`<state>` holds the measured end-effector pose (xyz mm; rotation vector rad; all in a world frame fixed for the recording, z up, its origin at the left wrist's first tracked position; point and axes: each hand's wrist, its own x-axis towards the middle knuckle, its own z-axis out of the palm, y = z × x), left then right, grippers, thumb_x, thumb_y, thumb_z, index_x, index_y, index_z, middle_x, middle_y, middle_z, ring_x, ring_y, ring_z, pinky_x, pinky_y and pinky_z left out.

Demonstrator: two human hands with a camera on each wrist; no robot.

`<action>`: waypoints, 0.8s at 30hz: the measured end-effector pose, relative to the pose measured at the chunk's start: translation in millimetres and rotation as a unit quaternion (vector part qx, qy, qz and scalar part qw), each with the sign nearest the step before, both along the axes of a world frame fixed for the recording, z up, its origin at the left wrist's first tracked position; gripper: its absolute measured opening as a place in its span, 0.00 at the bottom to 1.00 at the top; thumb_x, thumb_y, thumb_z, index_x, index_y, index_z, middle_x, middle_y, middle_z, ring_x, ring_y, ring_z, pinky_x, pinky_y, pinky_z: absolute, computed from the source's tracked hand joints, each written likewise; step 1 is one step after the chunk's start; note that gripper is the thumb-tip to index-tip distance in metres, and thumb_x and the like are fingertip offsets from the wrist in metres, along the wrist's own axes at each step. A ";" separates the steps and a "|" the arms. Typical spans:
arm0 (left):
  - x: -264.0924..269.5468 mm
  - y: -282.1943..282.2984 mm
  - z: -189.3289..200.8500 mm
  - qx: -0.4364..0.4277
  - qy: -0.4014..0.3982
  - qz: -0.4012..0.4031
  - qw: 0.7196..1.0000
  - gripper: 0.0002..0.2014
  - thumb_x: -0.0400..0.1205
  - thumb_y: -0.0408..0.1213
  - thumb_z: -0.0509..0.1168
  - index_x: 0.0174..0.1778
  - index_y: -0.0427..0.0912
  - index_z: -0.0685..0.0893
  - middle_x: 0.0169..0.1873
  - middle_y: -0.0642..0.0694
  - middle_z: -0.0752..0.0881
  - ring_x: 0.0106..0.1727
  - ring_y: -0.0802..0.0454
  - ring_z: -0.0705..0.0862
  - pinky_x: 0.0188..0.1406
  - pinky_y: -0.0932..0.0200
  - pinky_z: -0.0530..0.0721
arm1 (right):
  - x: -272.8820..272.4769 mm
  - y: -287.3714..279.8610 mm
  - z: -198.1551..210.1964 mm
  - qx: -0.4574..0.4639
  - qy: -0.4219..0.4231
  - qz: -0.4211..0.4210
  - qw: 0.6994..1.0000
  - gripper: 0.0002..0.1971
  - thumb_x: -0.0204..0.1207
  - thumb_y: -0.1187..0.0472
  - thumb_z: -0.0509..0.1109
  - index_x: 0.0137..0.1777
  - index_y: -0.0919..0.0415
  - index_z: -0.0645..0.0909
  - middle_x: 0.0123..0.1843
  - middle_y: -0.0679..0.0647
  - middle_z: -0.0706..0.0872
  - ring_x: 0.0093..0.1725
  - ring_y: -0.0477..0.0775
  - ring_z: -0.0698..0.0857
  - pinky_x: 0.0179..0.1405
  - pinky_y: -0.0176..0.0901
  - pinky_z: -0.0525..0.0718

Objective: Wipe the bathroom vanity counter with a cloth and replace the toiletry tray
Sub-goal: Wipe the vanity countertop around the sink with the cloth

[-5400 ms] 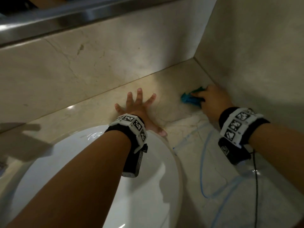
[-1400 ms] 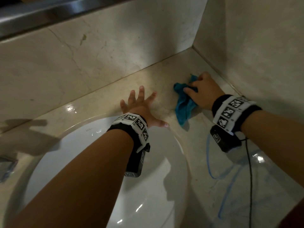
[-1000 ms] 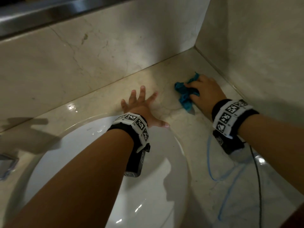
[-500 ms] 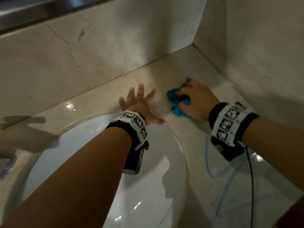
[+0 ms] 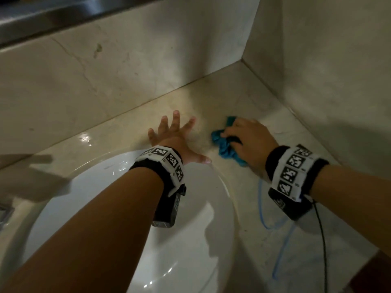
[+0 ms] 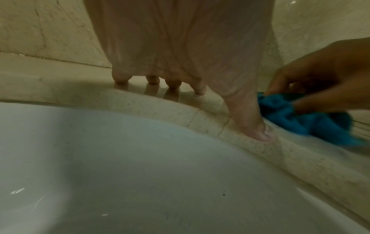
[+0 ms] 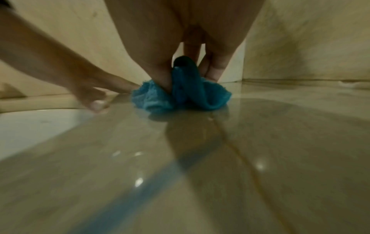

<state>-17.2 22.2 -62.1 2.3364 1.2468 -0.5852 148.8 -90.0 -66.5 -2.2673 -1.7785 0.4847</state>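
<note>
Cloth [image 5: 226, 148], teal and bunched, sits under the right hand [image 5: 249, 142], whose curled fingers and thumb clutch it against the counter [image 5: 264, 240]. Just left of that grip, the left hand [image 5: 173, 137] lies flat, fingers splayed, thumb along the sink [image 5: 105, 218] rim.

sink [image 5: 118, 208]: set into desk, front-left | desk [image 5: 243, 98]: runs behind and right of sink to the corner of back wall [image 5: 105, 70] and side wall [image 5: 328, 70] | left hand [image 5: 173, 136]: flat on desk behind sink rim | cloth [image 5: 224, 146]: on desk just right of left hand, under right hand [image 5: 249, 140] | cables [image 5: 262, 208]: on desk, front-right
</note>
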 end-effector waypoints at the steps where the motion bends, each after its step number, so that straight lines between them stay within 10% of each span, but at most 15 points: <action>1: 0.5 0.0 0.7 -0.002 0.002 -0.001 1.000 0.61 0.59 0.73 0.70 0.78 0.69 0.35 0.81 0.54 0.28 0.82 0.44 0.32 0.78 0.30 0.41 | 1.1 -4.4 0.9 -0.005 0.010 0.015 1.000 0.16 0.75 0.67 0.67 0.62 0.57 0.84 0.56 0.62 0.81 0.55 0.65 0.79 0.52 0.44 0.72; 8: 0.5 -0.2 1.1 -0.003 0.003 -0.004 1.000 0.60 0.60 0.73 0.70 0.79 0.69 0.36 0.81 0.53 0.28 0.82 0.43 0.32 0.79 0.31 0.40 | 65.6 28.6 -4.0 0.010 -0.026 -0.145 0.989 0.20 0.78 0.69 0.60 0.69 0.59 0.79 0.64 0.68 0.80 0.60 0.69 0.80 0.58 0.49 0.77; 16: 0.4 -3.5 7.0 -0.011 0.004 0.002 1.000 0.60 0.61 0.71 0.71 0.80 0.67 0.36 0.81 0.52 0.28 0.82 0.44 0.31 0.79 0.31 0.41 | 3.2 -34.6 3.6 -0.057 0.006 -0.052 0.997 0.23 0.73 0.44 0.70 0.66 0.50 0.80 0.59 0.57 0.78 0.59 0.61 0.77 0.63 0.47 0.76; 24: 33.5 -48.3 6.8 0.002 -0.042 -0.102 0.994 0.58 0.63 0.72 0.68 0.80 0.66 0.36 0.81 0.50 0.29 0.82 0.44 0.31 0.78 0.29 0.39 | 35.4 -36.3 12.5 -0.048 0.014 -0.158 0.986 0.18 0.76 0.62 0.70 0.66 0.56 0.81 0.69 0.63 0.76 0.65 0.65 0.78 0.63 0.45 0.74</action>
